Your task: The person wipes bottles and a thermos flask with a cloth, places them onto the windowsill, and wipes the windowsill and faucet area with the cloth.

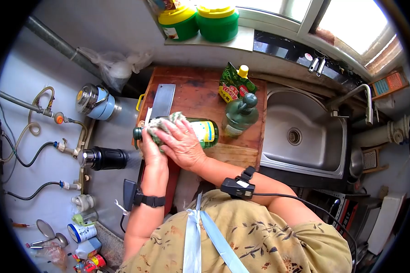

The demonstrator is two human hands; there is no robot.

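Observation:
A green glass bottle [209, 132] with a yellow, white and blue label lies on its side over the wooden board [193, 93], its dark cap pointing left. My left hand [152, 149] grips the bottle near its neck; most of those fingers are hidden. With fingers laid across it, my right hand [184, 144] presses a crumpled, patterned cloth [157, 123] against the bottle's upper side. Just right of the bottle stands a green pump bottle [239, 119]. Behind that is a green pouch [232, 84] with a yellow cap. A cleaver [163, 100] lies flat beyond the hands.
To the right is a steel sink [300, 169] with a faucet [368, 102]. Green tubs with yellow lids [217, 25] stand on the sill. A blue thermos [100, 103] and a black flask [107, 158] are at left, near hoses and pipes.

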